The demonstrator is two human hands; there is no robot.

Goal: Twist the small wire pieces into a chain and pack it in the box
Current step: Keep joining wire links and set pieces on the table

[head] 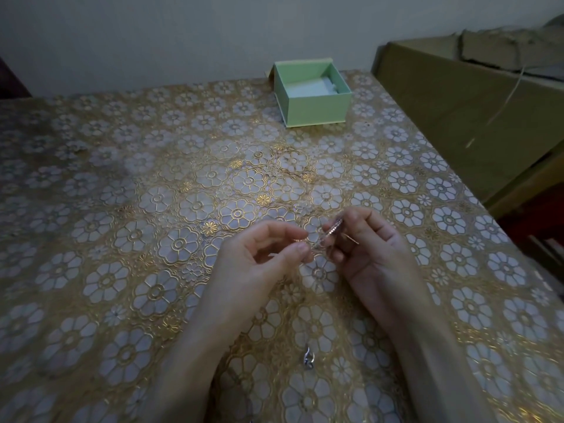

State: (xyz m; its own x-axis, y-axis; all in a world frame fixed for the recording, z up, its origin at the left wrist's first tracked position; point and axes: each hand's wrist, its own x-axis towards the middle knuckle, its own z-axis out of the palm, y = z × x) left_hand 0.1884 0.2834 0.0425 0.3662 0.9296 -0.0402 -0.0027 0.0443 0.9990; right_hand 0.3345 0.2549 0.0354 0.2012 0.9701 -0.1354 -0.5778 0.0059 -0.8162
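Fingers of both hands pinch the chain mid-table — left hand | right hand | box open at far edge — well apart | small metal piece near front edge

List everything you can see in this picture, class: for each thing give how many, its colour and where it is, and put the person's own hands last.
green box: one, pale green, lid off, far side of the table, white insert inside
chain piece: one, silvery with pale stones, held up between both hands
thin wire: one, golden, sticking out by the right fingers
metal piece: one, silvery, lying on the table near edge, between the forearms
tablecloth: one, gold and white floral, covering the table
cardboard box: one, brown, beside the table at right
left hand: one, pinching the chain piece
right hand: one, gripping the chain piece
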